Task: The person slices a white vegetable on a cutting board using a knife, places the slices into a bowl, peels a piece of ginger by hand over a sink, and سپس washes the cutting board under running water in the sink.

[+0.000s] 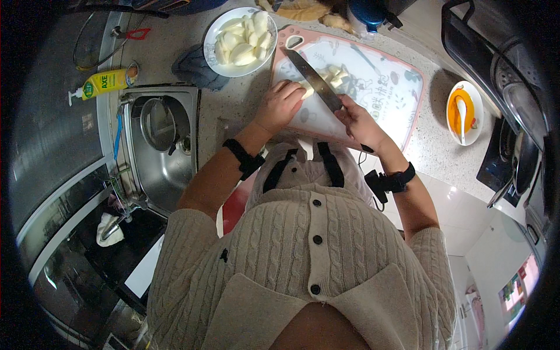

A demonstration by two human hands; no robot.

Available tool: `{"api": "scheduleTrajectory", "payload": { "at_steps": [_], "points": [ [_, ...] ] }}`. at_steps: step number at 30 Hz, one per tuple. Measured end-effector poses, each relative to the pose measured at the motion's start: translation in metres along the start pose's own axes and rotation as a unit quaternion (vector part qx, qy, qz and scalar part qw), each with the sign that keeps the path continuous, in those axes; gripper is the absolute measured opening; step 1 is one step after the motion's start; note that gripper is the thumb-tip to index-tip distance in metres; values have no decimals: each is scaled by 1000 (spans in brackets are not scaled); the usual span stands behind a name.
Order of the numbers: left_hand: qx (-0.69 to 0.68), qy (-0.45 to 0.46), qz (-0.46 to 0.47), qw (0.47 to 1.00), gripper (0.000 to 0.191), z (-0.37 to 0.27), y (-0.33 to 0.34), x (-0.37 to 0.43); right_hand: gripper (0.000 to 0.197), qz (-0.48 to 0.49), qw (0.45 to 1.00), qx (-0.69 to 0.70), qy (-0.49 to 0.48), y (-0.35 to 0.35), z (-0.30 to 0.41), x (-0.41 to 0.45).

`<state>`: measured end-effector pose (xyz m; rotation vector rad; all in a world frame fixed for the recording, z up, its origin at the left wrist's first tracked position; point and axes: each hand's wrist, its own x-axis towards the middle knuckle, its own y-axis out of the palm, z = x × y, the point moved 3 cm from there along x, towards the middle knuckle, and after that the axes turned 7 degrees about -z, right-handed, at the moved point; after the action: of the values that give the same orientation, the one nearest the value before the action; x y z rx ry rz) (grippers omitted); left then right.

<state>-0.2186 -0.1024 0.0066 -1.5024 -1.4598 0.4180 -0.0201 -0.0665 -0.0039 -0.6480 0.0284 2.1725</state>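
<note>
My right hand (360, 121) grips the handle of a wide-bladed kitchen knife (314, 78), whose blade slants up and left over the cutting board. Just left of the blade, my left hand (282, 103) presses a pale peeled vegetable piece (307, 89) onto the board, its fingertips close to the steel. On the far side of the blade lie several cut pale chunks (337, 77). The plastic cutting board (363, 105) is white with printed pictures and a pink rim. Behind the left hand, a white plate (211, 54) holds several pale peeled pieces (242, 53).
A bowl (478, 127) with orange liquid and a white spoon (462, 118) stands at the right. Left is a steel sink (164, 188) with a glass lid (158, 122) inside. A yellow AXE soap bottle (105, 83) lies behind it. A dark cloth (197, 68) touches the plate's side.
</note>
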Motion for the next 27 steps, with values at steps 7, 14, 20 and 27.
{"api": "scheduleTrajectory", "payload": {
  "at_steps": [7, 14, 20, 27],
  "points": [
    [41, -5, 13, 999, 18, -7, -1, 7, 40, -85, 919, -347, -167, 24, 13, -12],
    [100, 15, 4, 995, 13, -13, 2, 8, 50, -67, 849, -507, -133, 29, 26, -18],
    [98, -13, 23, 995, 13, -17, 2, 15, 49, -49, 858, -498, -111, 24, 27, -16],
    [72, -33, 66, 995, 27, -10, 1, 11, 37, -60, 984, -155, -67, 4, 8, -5]
  ]
}}
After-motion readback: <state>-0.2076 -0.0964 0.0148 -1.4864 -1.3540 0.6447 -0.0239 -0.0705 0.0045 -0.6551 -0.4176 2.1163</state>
